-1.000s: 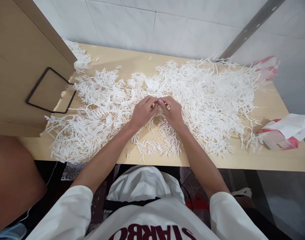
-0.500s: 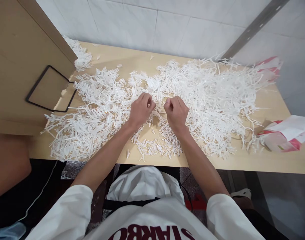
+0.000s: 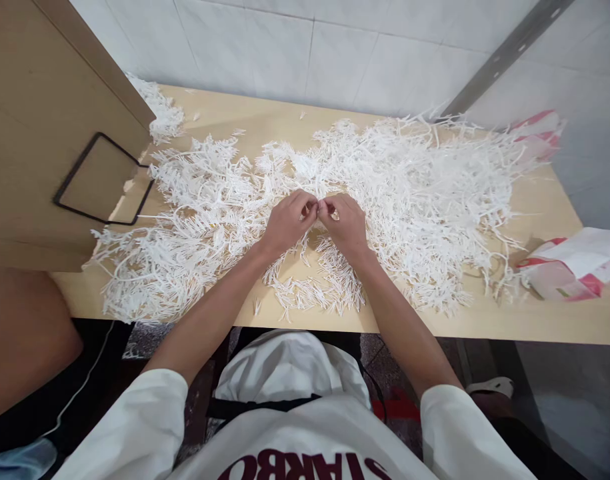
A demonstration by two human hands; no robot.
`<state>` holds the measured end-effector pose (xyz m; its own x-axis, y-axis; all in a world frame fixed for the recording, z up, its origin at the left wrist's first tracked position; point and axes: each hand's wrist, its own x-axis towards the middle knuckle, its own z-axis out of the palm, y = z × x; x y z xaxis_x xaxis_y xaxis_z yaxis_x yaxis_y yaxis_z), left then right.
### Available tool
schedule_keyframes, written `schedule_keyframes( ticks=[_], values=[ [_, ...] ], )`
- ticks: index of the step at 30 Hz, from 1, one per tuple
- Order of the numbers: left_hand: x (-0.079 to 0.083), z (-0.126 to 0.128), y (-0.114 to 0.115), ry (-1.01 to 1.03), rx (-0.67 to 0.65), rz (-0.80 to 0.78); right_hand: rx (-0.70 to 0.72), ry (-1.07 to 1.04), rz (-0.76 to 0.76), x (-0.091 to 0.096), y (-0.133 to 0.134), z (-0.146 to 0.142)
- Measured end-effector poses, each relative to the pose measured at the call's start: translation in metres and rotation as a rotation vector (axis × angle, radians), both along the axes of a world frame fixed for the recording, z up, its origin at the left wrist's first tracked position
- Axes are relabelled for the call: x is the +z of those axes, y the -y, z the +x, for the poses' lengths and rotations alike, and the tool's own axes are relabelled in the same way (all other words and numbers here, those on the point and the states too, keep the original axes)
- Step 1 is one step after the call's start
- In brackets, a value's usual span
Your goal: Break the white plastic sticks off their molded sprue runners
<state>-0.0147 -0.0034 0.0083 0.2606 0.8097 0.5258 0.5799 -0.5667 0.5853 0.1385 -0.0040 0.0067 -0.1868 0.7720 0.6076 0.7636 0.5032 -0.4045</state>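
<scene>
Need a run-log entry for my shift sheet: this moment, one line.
left hand: fingers pinch small white plastic piece | right hand: fingers pinch same piece | below: heap of white plastic sprigs on pale wooden table

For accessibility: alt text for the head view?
The person's left hand and right hand meet at the fingertips, pinching a small white piece over a heap of white branched plastic strips on a wooden table. A red-and-white bag lies at right.

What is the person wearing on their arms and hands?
Both the left hand and right hand are bare: no gloves, rings or watch. The forearms are bare too. Short white sleeves cover the upper arms, on a white shirt with dark red letters.
</scene>
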Motion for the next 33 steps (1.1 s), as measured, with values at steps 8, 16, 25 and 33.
schedule_keyframes(
  ticks=[8, 16, 25, 33],
  values=[
    [-0.007, -0.001, -0.004, -0.144, 0.214, 0.067, -0.143, 0.053, 0.057, 0.003, 0.001, 0.002],
    [-0.002, -0.003, -0.011, 0.271, 0.004, -0.109, 0.105, -0.051, -0.055, 0.007, 0.001, 0.001],
    [-0.002, -0.004, -0.01, 0.208, -0.078, -0.196, 0.175, -0.043, -0.06, 0.004, -0.003, 0.005],
    [0.006, 0.002, -0.002, 0.08, 0.07, -0.111, -0.05, 0.195, 0.314, -0.004, 0.0, -0.004]
  ],
)
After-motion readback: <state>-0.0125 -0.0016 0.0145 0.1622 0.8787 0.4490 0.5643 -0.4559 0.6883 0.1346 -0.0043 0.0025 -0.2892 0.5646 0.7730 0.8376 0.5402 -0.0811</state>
